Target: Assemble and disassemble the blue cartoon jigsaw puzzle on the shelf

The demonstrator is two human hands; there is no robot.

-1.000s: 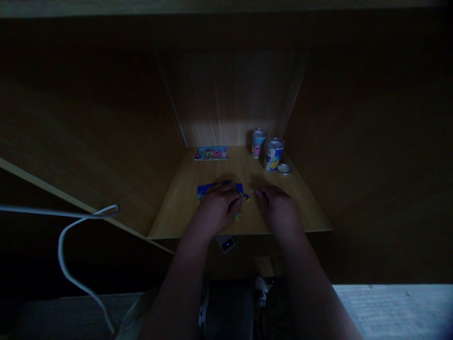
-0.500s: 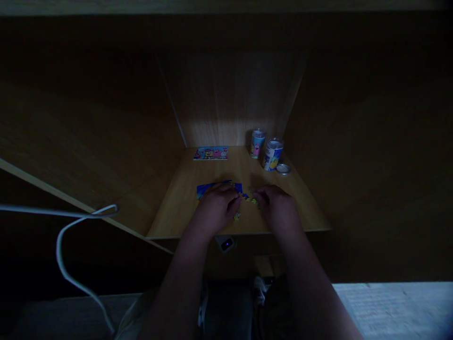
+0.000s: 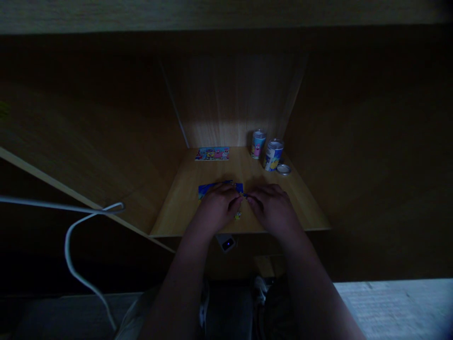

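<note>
Hands meet over a small light-wood desk [image 3: 184, 208] set in a dim wooden alcove. The left hand [image 3: 217, 208] lies palm down on a partly assembled blue jigsaw puzzle [image 3: 208, 189], fingers curled and pressed against its right end. The right hand [image 3: 272, 205] rests just beside it, fingertips drawn in close toward the left hand's; in the gloom I cannot tell whether they pinch a piece. A small loose yellow puzzle piece [image 3: 238, 216] lies on the desk between the two wrists, near the front edge. At the back sits a flat colourful cartoon picture card [image 3: 212, 153], and to its right stand two printed cartoon tins [image 3: 273, 154], side by side, with a round metal lid [image 3: 283, 168] lying flat just beside the nearer one. A white cable [image 3: 76, 236] loops at far left.
</note>
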